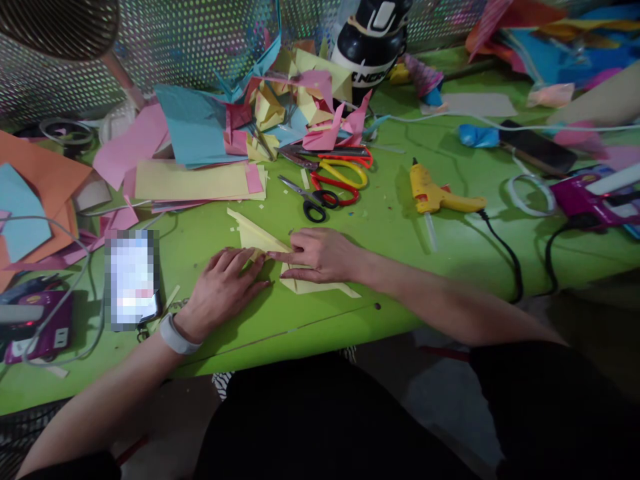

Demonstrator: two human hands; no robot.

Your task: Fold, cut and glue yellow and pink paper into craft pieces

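A pale yellow folded sheet of paper [255, 230] lies on the green table between my hands, with a crease along its upper left edge. My left hand [225, 283] rests flat with its fingers stretched out, the tips touching the paper's left side. From the other side, my right hand [325, 257] presses down on the paper with its index finger extended and the thumb apart. Part of the sheet is hidden under both hands. Just beyond them lie black-handled scissors [310, 198] and scissors with red and yellow handles [345, 179].
A yellow glue gun [440, 193] lies to the right, its cord trailing down. Left of my hands are a phone [133, 280] and a purple device [43, 327]. Stacked paper strips [195, 180], folded paper shapes [320, 100] and a black bottle [367, 50] stand farther back.
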